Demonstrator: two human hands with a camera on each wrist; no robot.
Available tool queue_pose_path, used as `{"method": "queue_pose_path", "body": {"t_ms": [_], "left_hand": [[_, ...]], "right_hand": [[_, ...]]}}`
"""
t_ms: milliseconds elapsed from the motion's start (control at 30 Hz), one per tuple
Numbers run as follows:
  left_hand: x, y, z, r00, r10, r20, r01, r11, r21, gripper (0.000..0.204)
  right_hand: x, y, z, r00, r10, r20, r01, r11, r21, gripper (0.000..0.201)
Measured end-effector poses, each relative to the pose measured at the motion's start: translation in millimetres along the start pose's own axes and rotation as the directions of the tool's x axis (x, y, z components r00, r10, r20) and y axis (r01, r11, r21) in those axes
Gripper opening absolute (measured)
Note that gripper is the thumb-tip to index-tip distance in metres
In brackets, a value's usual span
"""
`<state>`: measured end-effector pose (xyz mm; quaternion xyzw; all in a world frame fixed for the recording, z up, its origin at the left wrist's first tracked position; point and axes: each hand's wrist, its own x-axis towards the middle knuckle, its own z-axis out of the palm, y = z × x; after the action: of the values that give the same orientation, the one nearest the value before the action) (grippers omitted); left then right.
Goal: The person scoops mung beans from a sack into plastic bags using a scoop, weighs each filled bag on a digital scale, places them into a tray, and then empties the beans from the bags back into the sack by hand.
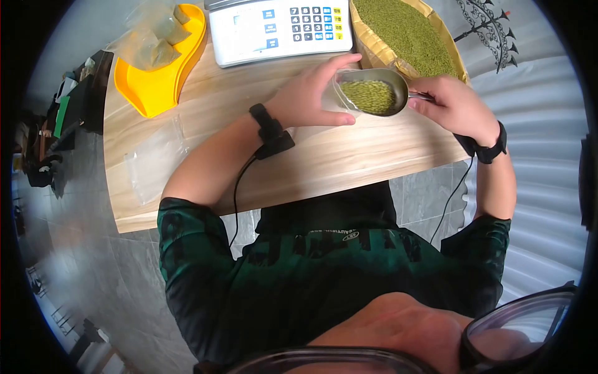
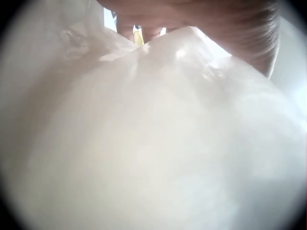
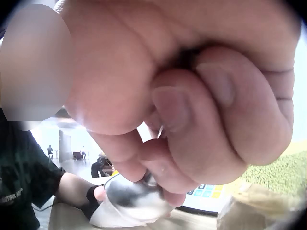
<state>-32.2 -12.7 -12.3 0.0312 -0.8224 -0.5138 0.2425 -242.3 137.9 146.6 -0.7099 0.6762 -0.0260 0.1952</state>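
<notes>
Seen from the head, the left hand has its thumb and index finger extended and spread apart at the mouth of a clear bag. The right hand is grasping the handle of a metal scoop that holds green beans, with the scoop's front edge in the bag's mouth, above the worktop.

The left wrist view is almost filled by pale, creased film, with part of the hand and some fingers along the top; neither the scoop nor the beans can be made out there. The right wrist view shows what the head view hides: curled fingers, seen close, and the shiny underside of the scoop with film around and below it. The load inside is hidden from that side.

Only the head view shows the yellow tray carrying filled bags and the flat bag lying near it. The scale and the open sack of green beans stand beyond the hands, and both also appear partly in the right wrist view.
</notes>
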Motion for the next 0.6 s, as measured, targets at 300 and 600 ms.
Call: {"method": "queue_pose_path", "body": {"t_ms": [300, 600], "left_hand": [[-1.4, 3.9, -0.5, 1.0, 0.007, -0.018, -0.008, 1.0, -0.005, 0.091], [-1.4, 6.0, -1.7, 0.998, 0.058, -0.031, -0.059, 0.997, -0.041, 0.088]], "right_hand": [[20.4, -11.1, -3.1, 0.992, -0.111, 0.052, 0.117, 0.984, -0.136, 0.02], [-17.8, 13.4, -13.5, 0.993, 0.048, -0.107, -0.035, 0.992, 0.119, 0.016]]}}
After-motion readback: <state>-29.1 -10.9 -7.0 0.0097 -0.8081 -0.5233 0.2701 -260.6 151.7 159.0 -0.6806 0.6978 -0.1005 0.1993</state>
